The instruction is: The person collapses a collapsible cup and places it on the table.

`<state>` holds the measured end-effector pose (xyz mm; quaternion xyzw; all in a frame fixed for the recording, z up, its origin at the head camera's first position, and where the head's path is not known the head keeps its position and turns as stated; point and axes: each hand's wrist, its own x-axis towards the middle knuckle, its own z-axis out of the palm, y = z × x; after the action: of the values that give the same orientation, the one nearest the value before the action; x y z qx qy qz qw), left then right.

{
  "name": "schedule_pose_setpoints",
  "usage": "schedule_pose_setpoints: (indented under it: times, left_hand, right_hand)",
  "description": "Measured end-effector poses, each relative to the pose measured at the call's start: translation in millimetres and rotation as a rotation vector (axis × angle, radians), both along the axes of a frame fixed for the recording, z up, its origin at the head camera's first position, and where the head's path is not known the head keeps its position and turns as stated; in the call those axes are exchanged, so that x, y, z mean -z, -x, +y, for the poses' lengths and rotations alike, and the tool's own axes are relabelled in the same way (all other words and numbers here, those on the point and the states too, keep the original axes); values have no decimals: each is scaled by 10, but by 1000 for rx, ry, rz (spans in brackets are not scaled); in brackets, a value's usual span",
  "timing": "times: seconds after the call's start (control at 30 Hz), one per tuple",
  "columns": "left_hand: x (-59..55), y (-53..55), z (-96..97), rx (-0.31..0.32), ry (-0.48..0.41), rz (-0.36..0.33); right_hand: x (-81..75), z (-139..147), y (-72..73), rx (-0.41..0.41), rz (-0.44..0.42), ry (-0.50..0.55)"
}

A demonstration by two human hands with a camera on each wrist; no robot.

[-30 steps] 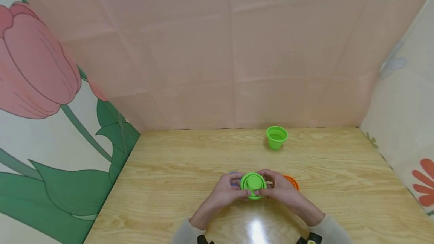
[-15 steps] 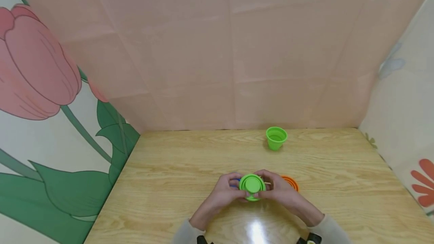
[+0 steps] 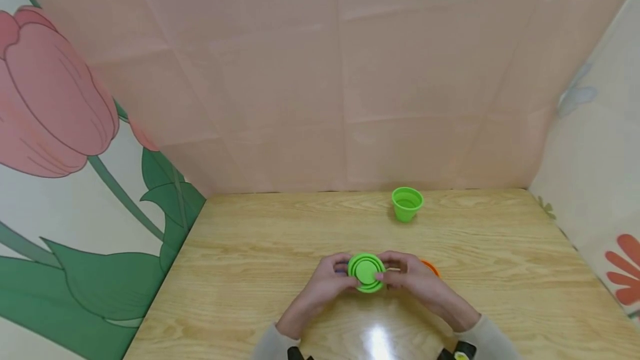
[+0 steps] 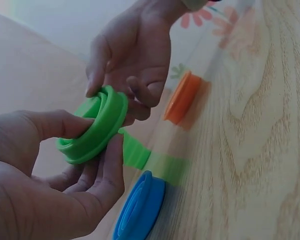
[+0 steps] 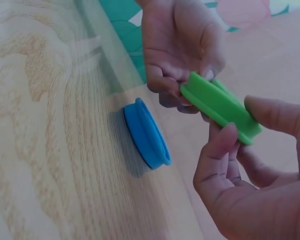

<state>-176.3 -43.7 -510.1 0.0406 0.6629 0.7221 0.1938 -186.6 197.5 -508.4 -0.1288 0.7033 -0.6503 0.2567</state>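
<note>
A green collapsible cup (image 3: 366,273), folded into a flat ringed disc, is held up above the table between both hands. My left hand (image 3: 325,282) pinches its left side, thumb on the ringed face and fingers behind, as the left wrist view shows. From the other side my right hand (image 3: 417,282) pinches the rim, thumb tip on the face. A blue folded cup (image 5: 146,134) lies on the table below, mostly hidden by the left hand in the head view. An orange folded cup (image 4: 182,98) lies flat beyond the right hand.
A second green cup (image 3: 407,204), extended to full height, stands upright near the back edge of the wooden table (image 3: 280,226). A pink sheet (image 3: 320,82) hangs behind, and flower-printed panels (image 3: 90,182) flank both sides.
The green cup's raised middle has been pressed flat into its rings. Both thumbs have shifted on it, and the disc has moved slightly left.
</note>
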Motion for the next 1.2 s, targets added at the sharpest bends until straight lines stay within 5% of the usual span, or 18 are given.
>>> schedule_pose_setpoints:
  times: [0.7,0.97,1.2]
  left_hand:
    - [31,70,-130,123,-120,-79]
    - [16,101,-179,169,-165,-132]
    - [13,111,-188,150,-157,-110]
  right_hand:
    - [15,-20,7,-4,-146,252]
    - [-9,-15,3,-18,-161,285]
    - [1,18,0,6,-162,261]
